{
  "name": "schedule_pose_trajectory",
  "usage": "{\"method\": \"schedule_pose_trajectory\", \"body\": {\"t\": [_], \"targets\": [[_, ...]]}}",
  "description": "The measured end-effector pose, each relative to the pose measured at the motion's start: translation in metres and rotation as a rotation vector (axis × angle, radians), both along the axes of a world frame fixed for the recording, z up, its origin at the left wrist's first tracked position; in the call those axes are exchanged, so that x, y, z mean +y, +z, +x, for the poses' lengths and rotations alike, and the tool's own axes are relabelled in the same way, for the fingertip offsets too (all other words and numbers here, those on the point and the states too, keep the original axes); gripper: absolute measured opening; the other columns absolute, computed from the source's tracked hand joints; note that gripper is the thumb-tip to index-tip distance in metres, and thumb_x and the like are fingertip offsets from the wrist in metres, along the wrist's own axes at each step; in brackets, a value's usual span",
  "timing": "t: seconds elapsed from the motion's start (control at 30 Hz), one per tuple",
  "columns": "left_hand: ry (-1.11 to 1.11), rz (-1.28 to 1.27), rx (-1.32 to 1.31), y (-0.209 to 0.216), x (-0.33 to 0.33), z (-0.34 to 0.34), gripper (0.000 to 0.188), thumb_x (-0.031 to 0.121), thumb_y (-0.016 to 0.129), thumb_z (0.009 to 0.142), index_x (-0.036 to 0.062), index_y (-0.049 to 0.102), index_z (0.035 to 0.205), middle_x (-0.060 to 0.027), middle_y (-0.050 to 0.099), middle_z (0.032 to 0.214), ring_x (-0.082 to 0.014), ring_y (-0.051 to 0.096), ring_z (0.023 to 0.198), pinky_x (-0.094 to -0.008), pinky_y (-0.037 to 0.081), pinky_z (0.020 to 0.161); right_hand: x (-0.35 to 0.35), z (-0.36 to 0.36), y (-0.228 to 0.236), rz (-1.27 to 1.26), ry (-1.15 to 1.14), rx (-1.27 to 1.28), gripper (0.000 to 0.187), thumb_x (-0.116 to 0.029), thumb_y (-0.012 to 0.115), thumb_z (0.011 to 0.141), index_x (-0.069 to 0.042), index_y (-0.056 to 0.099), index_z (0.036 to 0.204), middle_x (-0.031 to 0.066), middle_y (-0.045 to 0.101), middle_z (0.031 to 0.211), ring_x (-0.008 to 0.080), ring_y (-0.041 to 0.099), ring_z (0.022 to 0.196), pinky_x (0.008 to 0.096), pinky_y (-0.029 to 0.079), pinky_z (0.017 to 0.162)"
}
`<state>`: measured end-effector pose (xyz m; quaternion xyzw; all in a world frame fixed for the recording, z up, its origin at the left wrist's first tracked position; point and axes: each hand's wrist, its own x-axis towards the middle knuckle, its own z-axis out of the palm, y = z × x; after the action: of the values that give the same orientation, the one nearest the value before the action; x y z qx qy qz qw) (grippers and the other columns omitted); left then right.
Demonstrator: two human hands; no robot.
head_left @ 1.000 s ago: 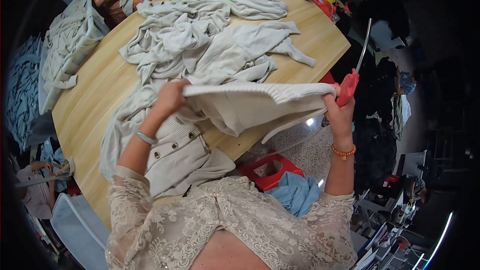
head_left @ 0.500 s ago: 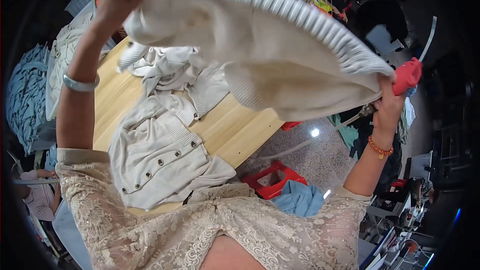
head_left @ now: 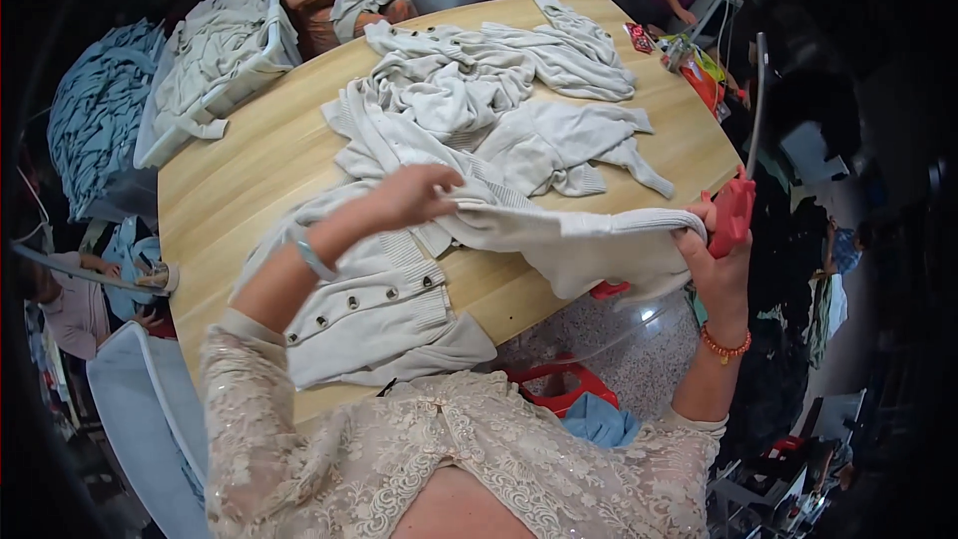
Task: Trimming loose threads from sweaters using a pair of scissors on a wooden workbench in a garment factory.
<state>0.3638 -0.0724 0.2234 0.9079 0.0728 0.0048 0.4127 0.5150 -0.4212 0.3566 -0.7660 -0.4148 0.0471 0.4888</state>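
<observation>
A cream knitted sweater [head_left: 609, 245] is stretched sideways above the near right of the table. My right hand [head_left: 714, 260] is closed on its right end, fingers gathered at the edge. Right behind that hand is a red object [head_left: 736, 208] at the lower end of a pale curved pole; what it is I cannot make out. My left hand [head_left: 414, 195] is by the sweater's left end, its fingers bent and apart. Under my left forearm, a cream buttoned cardigan [head_left: 364, 314] lies on the table. Several more cream knits [head_left: 449, 90] lie in a loose heap beyond.
The wooden table [head_left: 239, 180] has a rounded far edge. To its left stand a tub [head_left: 215, 90] of cream knits and a pile of blue garments [head_left: 100, 120]. An empty-looking pale tub [head_left: 150, 419] is near left. A red stool [head_left: 549, 384] stands below. Other people sit around.
The sweater has come down from high in front of me toward the table. My left hand has dropped and moved right; my right hand has lowered, still gripping the sweater. My view has shifted.
</observation>
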Motion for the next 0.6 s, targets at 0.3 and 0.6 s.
{"method": "schedule_pose_trajectory", "body": {"t": [0.3,0.6], "targets": [[-0.006,0.064,-0.323,-0.097,-0.02,0.034,0.021,0.012,0.063,0.084,0.0047,0.062,0.103,-0.0145,0.064,0.09,-0.0305,0.062,0.086,-0.039,0.049,0.076,-0.01,-0.034,0.048,0.159,-0.023,0.069,0.009,-0.007,0.063,0.088,0.0,0.059,0.094,-0.0002,0.056,0.09,0.0066,0.05,0.081,0.0218,0.04,0.077],[-0.117,0.163,0.125,0.023,0.089,-0.021,0.025,0.018,0.069,0.068,-0.0013,0.063,0.084,-0.0107,0.06,0.065,-0.0184,0.055,0.057,-0.0364,0.046,0.056,-0.056,0.007,0.032,0.274,-0.199,0.069,0.016,-0.012,0.064,0.092,0.002,0.061,0.101,0.0019,0.059,0.093,0.0106,0.054,0.089,0.0295,0.038,0.098]]}}
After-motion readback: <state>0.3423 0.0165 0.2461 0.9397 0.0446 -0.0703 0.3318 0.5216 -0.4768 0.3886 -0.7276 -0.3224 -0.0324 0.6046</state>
